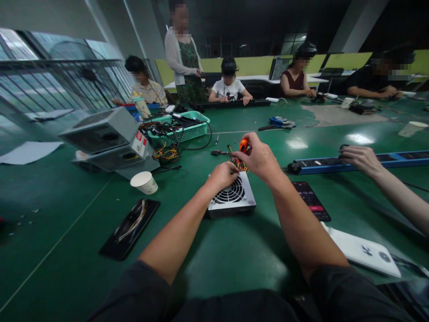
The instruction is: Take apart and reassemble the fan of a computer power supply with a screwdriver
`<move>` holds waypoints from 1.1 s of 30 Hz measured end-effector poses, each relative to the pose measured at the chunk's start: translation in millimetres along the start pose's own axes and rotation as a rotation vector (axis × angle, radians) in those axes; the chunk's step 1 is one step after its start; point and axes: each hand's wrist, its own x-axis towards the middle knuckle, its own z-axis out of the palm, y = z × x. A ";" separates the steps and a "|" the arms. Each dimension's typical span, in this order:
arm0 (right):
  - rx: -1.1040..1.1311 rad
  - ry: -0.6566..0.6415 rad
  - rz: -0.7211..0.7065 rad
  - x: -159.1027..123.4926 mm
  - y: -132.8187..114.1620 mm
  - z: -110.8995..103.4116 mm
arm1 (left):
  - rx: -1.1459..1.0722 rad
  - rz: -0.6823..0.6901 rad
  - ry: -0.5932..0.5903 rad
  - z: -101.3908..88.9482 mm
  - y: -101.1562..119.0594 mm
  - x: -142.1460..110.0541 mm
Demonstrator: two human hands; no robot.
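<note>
A silver computer power supply (247, 190) lies on the green table in front of me, its round black fan grille (231, 192) facing up. My right hand (256, 156) is closed round the orange handle of a screwdriver (244, 145), held upright over the far edge of the box. Close beside it, my left hand (224, 175) rests at the far left of the grille with the fingers pinched together. What those fingers hold, if anything, is hidden. Coloured wires (241, 166) come out behind the box, partly covered by my hands.
Stacked power supplies (110, 138) stand left, near a paper cup (144, 182) and a black tray (129, 230). A green basket (197, 130) holds cables. To the right are a phone (311, 201), a white device (365, 248), a blue power strip (315, 166) and another person's hand (357, 156).
</note>
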 end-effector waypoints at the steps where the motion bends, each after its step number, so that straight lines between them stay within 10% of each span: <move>1: 0.008 -0.002 0.003 0.0 0.4 0.5 | 0.002 0.003 0.001 -0.1 0.3 -0.2; 33: -0.038 -0.076 -0.185 -2.2 -7.7 -9.3 | 0.079 0.030 0.036 -0.2 5.1 -3.5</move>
